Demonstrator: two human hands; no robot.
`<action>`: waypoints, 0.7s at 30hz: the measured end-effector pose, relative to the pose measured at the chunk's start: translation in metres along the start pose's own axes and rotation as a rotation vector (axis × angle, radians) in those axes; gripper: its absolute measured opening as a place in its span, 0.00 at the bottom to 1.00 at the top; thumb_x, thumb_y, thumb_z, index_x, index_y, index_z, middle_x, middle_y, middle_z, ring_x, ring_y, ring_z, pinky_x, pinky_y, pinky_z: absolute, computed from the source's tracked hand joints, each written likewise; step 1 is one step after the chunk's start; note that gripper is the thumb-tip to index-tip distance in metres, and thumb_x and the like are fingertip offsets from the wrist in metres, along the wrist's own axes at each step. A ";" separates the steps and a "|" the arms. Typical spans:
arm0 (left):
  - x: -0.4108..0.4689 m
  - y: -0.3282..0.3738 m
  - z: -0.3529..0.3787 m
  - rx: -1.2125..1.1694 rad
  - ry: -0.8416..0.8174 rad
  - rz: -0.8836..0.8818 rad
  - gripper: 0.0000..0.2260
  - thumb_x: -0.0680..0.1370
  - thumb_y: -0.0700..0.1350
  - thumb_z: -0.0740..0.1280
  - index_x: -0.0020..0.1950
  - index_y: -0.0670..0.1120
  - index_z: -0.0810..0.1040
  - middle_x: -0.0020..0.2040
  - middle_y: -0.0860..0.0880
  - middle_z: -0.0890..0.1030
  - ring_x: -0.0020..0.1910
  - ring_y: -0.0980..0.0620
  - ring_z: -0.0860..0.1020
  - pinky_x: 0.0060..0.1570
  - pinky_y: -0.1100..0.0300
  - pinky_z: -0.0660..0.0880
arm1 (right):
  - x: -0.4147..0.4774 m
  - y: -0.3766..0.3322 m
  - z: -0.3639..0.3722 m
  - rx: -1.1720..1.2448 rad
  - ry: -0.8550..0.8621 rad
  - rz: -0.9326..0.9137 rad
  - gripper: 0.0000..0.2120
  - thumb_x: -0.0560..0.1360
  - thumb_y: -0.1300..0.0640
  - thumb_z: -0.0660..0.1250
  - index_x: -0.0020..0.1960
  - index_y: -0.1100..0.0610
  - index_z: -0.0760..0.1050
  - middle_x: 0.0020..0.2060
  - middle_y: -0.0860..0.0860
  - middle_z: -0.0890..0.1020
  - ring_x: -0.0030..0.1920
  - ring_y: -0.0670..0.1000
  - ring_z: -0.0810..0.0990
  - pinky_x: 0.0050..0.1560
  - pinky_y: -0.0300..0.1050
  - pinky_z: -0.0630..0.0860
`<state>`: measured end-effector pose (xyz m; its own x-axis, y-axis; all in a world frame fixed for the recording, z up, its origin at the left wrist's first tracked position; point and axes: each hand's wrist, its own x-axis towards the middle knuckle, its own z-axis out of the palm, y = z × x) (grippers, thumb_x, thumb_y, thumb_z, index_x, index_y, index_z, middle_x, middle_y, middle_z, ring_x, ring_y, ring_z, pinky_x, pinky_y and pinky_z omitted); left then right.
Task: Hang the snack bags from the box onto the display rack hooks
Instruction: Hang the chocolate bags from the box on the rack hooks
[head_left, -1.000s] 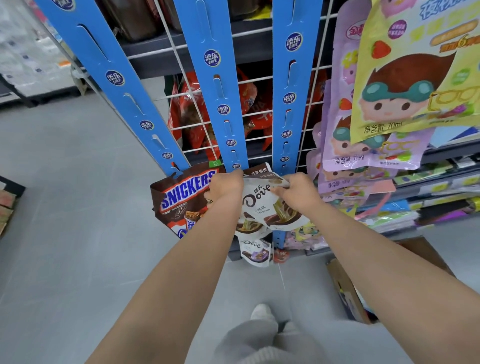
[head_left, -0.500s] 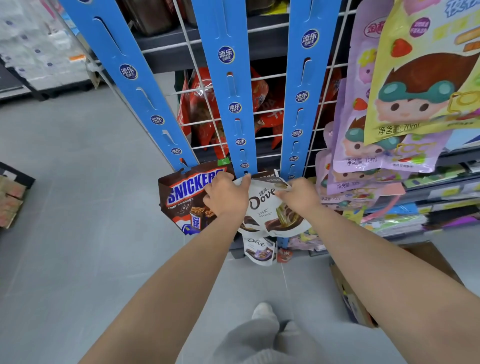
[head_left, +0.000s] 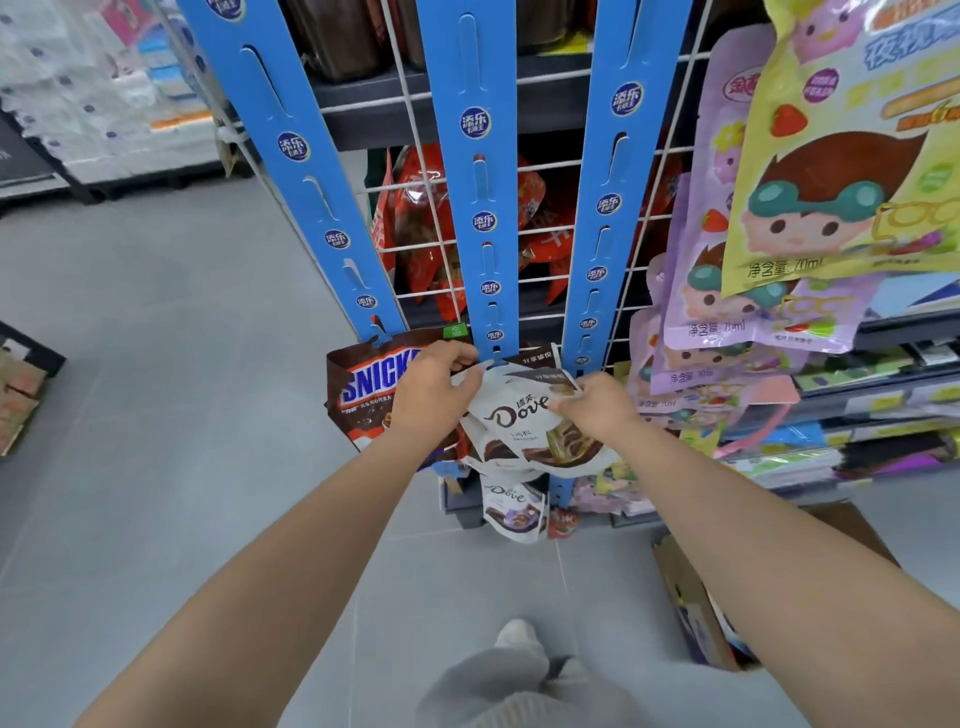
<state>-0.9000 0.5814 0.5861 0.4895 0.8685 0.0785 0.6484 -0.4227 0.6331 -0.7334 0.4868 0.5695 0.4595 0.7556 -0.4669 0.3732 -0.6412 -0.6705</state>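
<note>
**Hands both clamped on Dove bag, header at centre strip hook**

Left hand pinches the top-left edge of the Dove bag. Right hand pinches the top-right edge. The hands sit close together with the bag spread between them.

The bag is right at the lowest visible tab hook of the middle blue hang strip. Its header points up toward the tab and its long axis hangs down, slightly tilted. I cannot tell whether the header hole is on the tab. The left hand is nearer the hook.

The likely next move is to slip the header hole over that tab, with the hands working from just below and in front of it.

- **Bag:** glossy white-and-brown film pouch, soft and crinkled.
- **Strip:** flat, stiff, slotted, with round logos, and a white wire grid behind it.
- **Snickers bag:** hangs on the left strip and is partly covered by the left hand.
- **Second Dove bag:** hangs below the held bag, at the foot of the rack.
- **Cardboard box:** sits on the floor, low on the right.
</note>
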 end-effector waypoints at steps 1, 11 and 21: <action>-0.001 0.002 -0.002 -0.011 -0.057 0.036 0.13 0.76 0.45 0.67 0.61 0.45 0.77 0.57 0.49 0.79 0.56 0.53 0.76 0.57 0.60 0.74 | -0.003 -0.002 -0.003 0.019 -0.001 -0.002 0.09 0.75 0.55 0.68 0.37 0.56 0.75 0.32 0.50 0.77 0.36 0.50 0.76 0.34 0.41 0.70; 0.005 0.035 -0.015 0.042 0.084 0.050 0.09 0.77 0.48 0.64 0.53 0.48 0.82 0.46 0.47 0.84 0.47 0.47 0.81 0.51 0.53 0.76 | -0.025 -0.036 -0.030 0.227 -0.042 -0.115 0.12 0.75 0.53 0.67 0.52 0.60 0.79 0.51 0.55 0.82 0.50 0.54 0.81 0.57 0.48 0.75; 0.015 0.053 -0.017 -0.067 0.347 -0.155 0.08 0.75 0.50 0.65 0.46 0.50 0.83 0.42 0.52 0.84 0.40 0.54 0.76 0.52 0.52 0.74 | -0.025 -0.041 -0.019 0.371 0.047 -0.137 0.19 0.77 0.49 0.64 0.33 0.60 0.67 0.33 0.67 0.71 0.37 0.54 0.69 0.38 0.43 0.64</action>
<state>-0.8679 0.5758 0.6339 0.1548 0.9615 0.2269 0.6543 -0.2718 0.7057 -0.7447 0.4916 0.6199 0.4649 0.8185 -0.3376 0.1211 -0.4365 -0.8915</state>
